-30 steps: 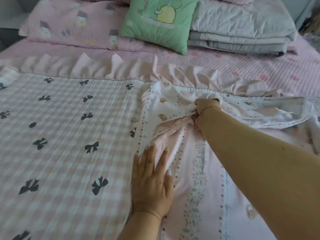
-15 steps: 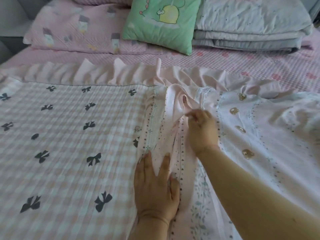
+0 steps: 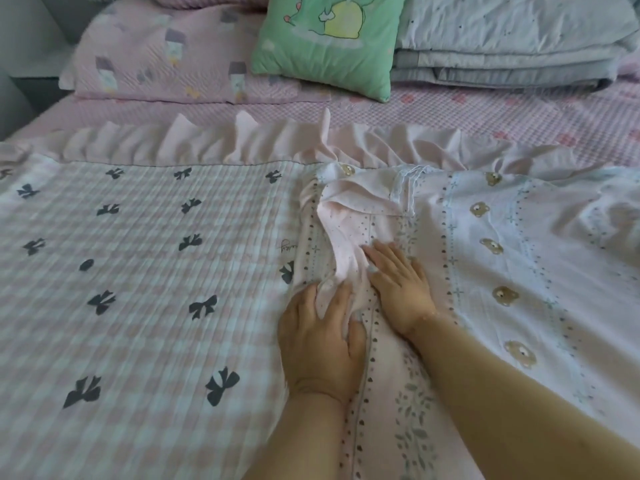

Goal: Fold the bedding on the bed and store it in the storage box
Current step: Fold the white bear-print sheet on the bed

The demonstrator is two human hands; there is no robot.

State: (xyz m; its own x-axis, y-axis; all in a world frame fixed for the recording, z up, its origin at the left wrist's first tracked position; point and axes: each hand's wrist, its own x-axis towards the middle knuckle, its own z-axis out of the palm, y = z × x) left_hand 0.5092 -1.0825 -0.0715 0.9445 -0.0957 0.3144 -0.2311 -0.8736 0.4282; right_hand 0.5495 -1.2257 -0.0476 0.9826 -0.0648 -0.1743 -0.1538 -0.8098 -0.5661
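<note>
Bedding (image 3: 502, 258), spread across the bed (image 3: 519, 109), folded edge bunched mid-bed: soft, light, limp, likely to slide; best taken at edge or corner. Left hand (image 3: 320, 341) pressing the bunch, fingers straight; right hand (image 3: 398, 282) flat alongside, grasping nothing. Green cushion (image 3: 322, 43) beyond.

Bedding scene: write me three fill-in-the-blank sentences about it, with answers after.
1. The gingham side of the quilt is printed with dark ____.
2. The green cushion leans beside a stack of folded ____ blankets.
3. The left hand and the right hand both press on the side printed with small ____.

Answers: bows; grey; bears
</note>
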